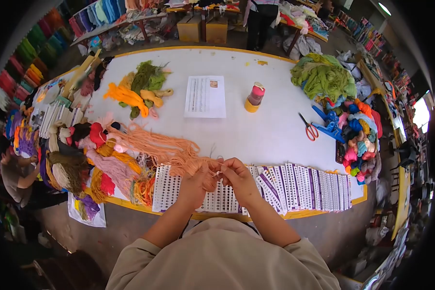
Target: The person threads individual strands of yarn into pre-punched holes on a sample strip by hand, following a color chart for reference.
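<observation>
A long skein of peach yarn (154,147) stretches from the left heap to my hands. My left hand (196,183) is closed around its near end, with a looped bunch hanging below the fingers. Close beside it, my right hand (239,181) pinches thin strands drawn from the skein's end. Both hands are above a row of white punched cards (222,198) along the table's near edge. Further right, more cards with purple strips (295,186) lie overlapped.
A printed sheet (205,96), a pink thread cone (255,96), scissors (308,128) and a blue tool (328,123) lie on the white table (256,140). Orange and green skeins (142,89), green yarn (324,75) and mixed yarn heaps are around. Another person (19,174) is at the left.
</observation>
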`<act>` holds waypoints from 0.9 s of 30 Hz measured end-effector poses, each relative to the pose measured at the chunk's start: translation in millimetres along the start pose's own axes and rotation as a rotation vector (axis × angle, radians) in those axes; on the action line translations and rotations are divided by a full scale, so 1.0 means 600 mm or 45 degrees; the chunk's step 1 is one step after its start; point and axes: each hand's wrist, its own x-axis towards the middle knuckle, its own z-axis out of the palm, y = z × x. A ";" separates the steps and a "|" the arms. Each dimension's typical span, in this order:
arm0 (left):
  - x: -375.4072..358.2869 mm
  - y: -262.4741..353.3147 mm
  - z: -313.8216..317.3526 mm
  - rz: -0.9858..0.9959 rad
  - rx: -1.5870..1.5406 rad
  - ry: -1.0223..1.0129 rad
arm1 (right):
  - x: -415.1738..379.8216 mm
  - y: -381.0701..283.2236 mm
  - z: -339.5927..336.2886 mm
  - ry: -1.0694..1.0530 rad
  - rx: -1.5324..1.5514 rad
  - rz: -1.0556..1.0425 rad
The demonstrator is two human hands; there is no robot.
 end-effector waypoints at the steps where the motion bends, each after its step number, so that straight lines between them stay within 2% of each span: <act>1: -0.001 -0.001 0.001 0.090 -0.037 0.007 | -0.005 -0.008 0.003 0.002 0.049 0.034; 5: -0.009 0.008 0.001 0.030 -0.053 -0.053 | -0.008 -0.013 0.009 -0.013 0.019 0.036; 7: -0.012 0.014 -0.009 -0.083 -0.003 -0.232 | -0.009 -0.012 0.017 -0.014 -0.067 0.001; 9: -0.016 0.014 -0.002 -0.079 0.121 -0.178 | -0.011 -0.012 0.023 -0.009 -0.152 -0.033; 11: -0.017 0.014 0.003 -0.074 0.245 -0.120 | -0.013 -0.012 0.026 -0.034 -0.040 -0.050; 17: -0.007 0.007 -0.013 -0.116 0.084 -0.119 | -0.012 -0.007 0.022 0.006 0.029 0.003; 22: -0.003 0.005 -0.007 0.043 0.035 -0.104 | -0.012 -0.009 0.021 0.011 0.071 0.007; 27: -0.002 0.004 -0.013 -0.002 -0.072 -0.153 | -0.010 -0.011 0.013 0.041 0.123 0.070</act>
